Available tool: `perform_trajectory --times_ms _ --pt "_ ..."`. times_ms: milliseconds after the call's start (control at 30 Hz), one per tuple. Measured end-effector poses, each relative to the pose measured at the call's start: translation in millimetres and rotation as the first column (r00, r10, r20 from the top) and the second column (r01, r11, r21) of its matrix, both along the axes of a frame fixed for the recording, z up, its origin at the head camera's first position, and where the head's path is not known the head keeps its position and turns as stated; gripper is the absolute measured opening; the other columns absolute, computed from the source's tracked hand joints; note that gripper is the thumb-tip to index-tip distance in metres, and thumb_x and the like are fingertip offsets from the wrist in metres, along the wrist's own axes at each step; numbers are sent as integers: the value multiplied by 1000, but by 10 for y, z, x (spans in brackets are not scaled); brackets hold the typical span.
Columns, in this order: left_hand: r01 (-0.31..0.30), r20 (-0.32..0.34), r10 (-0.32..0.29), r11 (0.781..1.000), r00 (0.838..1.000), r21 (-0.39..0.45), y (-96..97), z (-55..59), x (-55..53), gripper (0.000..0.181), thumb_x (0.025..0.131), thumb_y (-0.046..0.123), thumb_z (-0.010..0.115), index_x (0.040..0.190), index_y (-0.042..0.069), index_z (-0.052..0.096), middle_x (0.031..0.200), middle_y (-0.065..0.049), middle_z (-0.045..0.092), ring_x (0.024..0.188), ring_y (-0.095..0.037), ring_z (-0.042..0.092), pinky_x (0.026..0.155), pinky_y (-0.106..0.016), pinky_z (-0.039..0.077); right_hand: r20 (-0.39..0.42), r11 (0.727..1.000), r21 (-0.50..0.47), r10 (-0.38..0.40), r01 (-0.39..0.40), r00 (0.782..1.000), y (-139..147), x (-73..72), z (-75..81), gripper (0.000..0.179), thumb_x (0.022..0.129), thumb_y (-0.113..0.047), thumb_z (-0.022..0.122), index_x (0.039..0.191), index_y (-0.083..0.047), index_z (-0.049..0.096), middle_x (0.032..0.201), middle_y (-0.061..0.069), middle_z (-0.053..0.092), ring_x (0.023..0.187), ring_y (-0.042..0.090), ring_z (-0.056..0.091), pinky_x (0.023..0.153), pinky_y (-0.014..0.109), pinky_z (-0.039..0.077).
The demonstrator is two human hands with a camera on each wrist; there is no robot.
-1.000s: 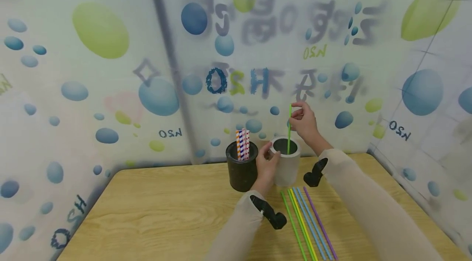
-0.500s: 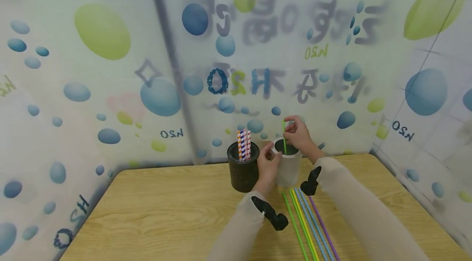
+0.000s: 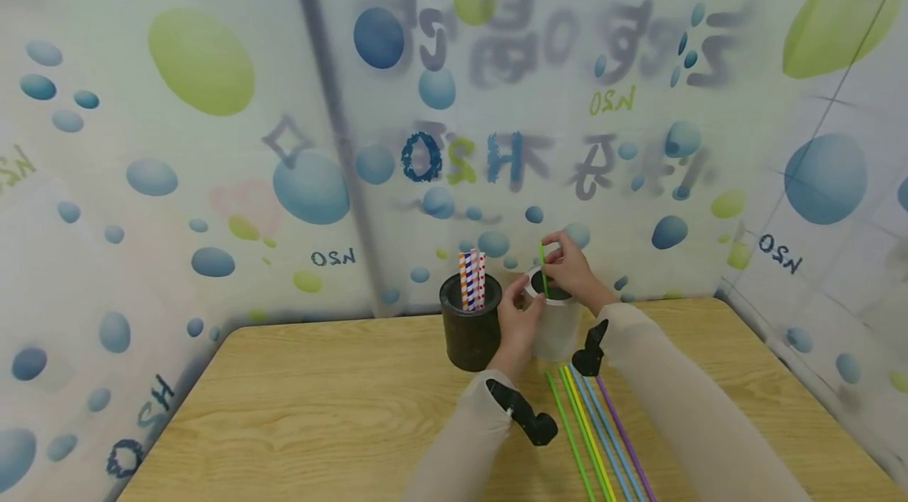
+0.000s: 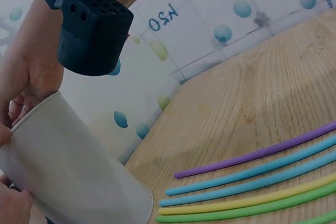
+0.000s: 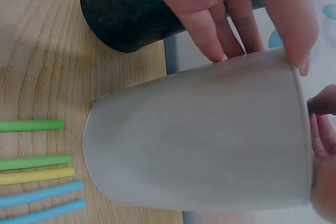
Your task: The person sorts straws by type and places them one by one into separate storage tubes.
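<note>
Near the back edge of the table stands a light grey-white cup [image 3: 556, 332], upright. My left hand [image 3: 519, 321] grips it from the left, thumb and fingers at the rim, as the right wrist view also shows with the cup [image 5: 205, 135] filling the middle. Above its mouth, my right hand [image 3: 573, 272] pinches a green straw [image 3: 542, 254] between thumb and fingers; the straw's lower end is down inside the cup. Beside it on the left is a black cup [image 3: 471, 343] with several striped paper straws [image 3: 468, 280] in it.
In front of the white cup several plastic straws lie side by side: green, a yellow straw [image 3: 589, 415], blue, and a purple straw [image 3: 624, 435]. The wooden table [image 3: 305, 407] ends at a patterned backdrop [image 3: 213, 171] close behind the cups.
My right hand has come down and slightly left, lowering the green straw deeper into the white cup. The left hand keeps its grip on the cup.
</note>
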State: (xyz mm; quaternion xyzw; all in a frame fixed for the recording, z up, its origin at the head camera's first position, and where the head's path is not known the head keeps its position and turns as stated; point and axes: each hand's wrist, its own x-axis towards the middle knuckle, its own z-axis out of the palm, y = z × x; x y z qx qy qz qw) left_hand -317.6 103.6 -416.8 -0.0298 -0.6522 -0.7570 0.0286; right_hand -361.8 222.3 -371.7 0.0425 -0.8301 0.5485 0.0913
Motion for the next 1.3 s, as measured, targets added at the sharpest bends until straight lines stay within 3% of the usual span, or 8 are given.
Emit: perform_trajectory --times_ms 200,367,567,833,1300 --pt "-2 0 2 1000 1000 -2 -4 -2 15 39 87 6 59 125 7 53 127 -10 49 115 -27 44 100 -42 36 -13 1000 -6 6 -6 1000 13 -22 -53 39 82 10 52 116 -5 42 88 17 48 76 26 52 63 41 54" --pt "0 -25 0 1000 1000 15 -5 -19 18 39 87 5 59 125 4 52 126 -12 49 114 -27 44 99 -42 37 45 996 80 -51 47 998 -30 -45 -41 40 82 8 52 119 -4 41 92 19 53 78 27 54 66 42 53" --pt "8 -24 -7 1000 1000 22 -6 -38 5 39 87 5 58 126 4 51 127 -12 49 116 -28 43 100 -42 35 75 982 171 -94 80 993 -53 -45 -5 42 81 6 53 121 -2 42 96 21 56 79 28 56 60 31 51" --pt "-1 -26 2 1000 1000 18 7 -26 -2 40 87 5 59 126 4 52 127 -14 49 117 -29 44 99 -43 36 123 981 159 -128 107 984 -57 -49 43 45 80 2 56 123 -1 43 105 23 55 87 33 56 71 38 53" --pt "-7 -32 8 1000 999 23 8 -8 5 39 86 3 59 124 2 53 126 -13 50 115 -27 45 100 -40 36 120 982 147 -138 120 983 -49 -21 55 48 79 1 56 125 2 43 107 26 55 89 34 58 73 41 53"
